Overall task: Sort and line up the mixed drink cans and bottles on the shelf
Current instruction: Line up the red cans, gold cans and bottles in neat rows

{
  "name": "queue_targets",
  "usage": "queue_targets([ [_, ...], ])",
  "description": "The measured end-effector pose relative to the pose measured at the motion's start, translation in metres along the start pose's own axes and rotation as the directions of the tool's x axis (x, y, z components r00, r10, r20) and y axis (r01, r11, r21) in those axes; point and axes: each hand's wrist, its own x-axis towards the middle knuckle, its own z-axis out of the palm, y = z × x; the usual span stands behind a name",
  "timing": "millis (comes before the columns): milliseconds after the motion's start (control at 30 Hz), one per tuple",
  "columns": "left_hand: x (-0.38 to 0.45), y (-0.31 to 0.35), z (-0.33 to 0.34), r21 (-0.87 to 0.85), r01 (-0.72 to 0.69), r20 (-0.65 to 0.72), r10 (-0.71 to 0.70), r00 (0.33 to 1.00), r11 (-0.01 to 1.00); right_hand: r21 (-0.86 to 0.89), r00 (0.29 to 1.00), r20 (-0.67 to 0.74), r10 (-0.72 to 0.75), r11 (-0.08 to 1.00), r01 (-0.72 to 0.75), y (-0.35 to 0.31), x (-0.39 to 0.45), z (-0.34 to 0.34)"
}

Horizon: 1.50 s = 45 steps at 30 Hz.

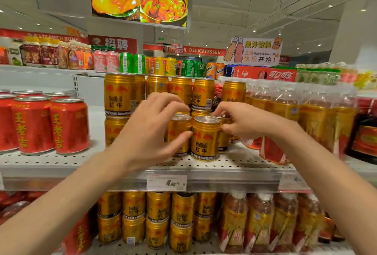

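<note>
Gold Red Bull cans stand on the middle shelf [234, 166]. My left hand [149, 130] wraps around one gold can [179, 130] at the front, thumb on its side. To its right, a second front can [205, 140] stands free between my hands. My right hand [242, 120] pinches the top of a third gold can [223, 140] just behind and to the right. Behind them rise stacked gold cans [118, 95], two high.
Red Wanglaoji cans [69, 124] fill the shelf's left side. Shrink-wrapped bottle packs [318, 118] crowd the right. More gold cans [159, 214] sit on the shelf below. A price tag [166, 182] hangs on the shelf edge. Mixed cans line the top shelf [155, 65].
</note>
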Motion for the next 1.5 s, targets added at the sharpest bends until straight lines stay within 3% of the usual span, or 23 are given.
queue_targets([
  [133,0.045,0.013,0.017,0.030,0.056,0.294,-0.063,0.954,0.998,-0.018,0.995,-0.076,-0.057,0.998,0.056,0.010,0.008,0.006],
  [233,0.053,0.011,0.030,-0.001,0.108,0.409,-0.099,0.907,0.994,-0.018,0.991,-0.079,-0.104,0.994,0.103,0.015,0.010,0.006],
  [500,0.047,0.012,0.031,-0.061,0.177,0.404,-0.138,0.904,0.982,0.001,0.995,0.068,-0.079,0.997,0.079,0.024,-0.003,-0.014],
  [633,0.048,0.014,0.032,-0.040,0.177,0.402,-0.146,0.904,0.983,0.106,0.988,0.099,-0.115,0.989,0.104,0.037,-0.014,-0.021],
  [867,0.052,0.020,0.039,0.074,0.142,0.383,-0.159,0.910,0.987,0.117,0.991,0.014,-0.130,0.985,0.127,0.039,-0.017,-0.008],
  [1000,0.052,0.019,0.042,0.110,0.128,0.389,-0.161,0.907,0.986,0.142,0.990,0.043,-0.133,0.982,0.126,0.039,-0.019,-0.009],
  [1133,0.049,0.020,0.045,0.122,0.120,0.342,-0.156,0.927,0.985,0.111,0.990,0.024,-0.140,0.984,0.137,0.036,-0.020,-0.003],
  [1233,0.043,0.018,0.044,0.024,0.139,0.274,-0.140,0.951,0.990,0.121,0.991,-0.009,-0.135,0.983,0.135,0.033,-0.021,-0.003],
  [1367,0.021,0.007,0.031,-0.220,0.212,0.109,-0.192,0.975,0.952,0.121,0.977,-0.147,-0.155,0.978,0.173,0.015,-0.016,-0.005],
  [1500,-0.016,-0.015,0.007,-0.255,0.226,-0.092,-0.256,0.962,0.940,0.085,0.961,-0.209,-0.182,0.975,0.203,-0.012,-0.001,-0.001],
])
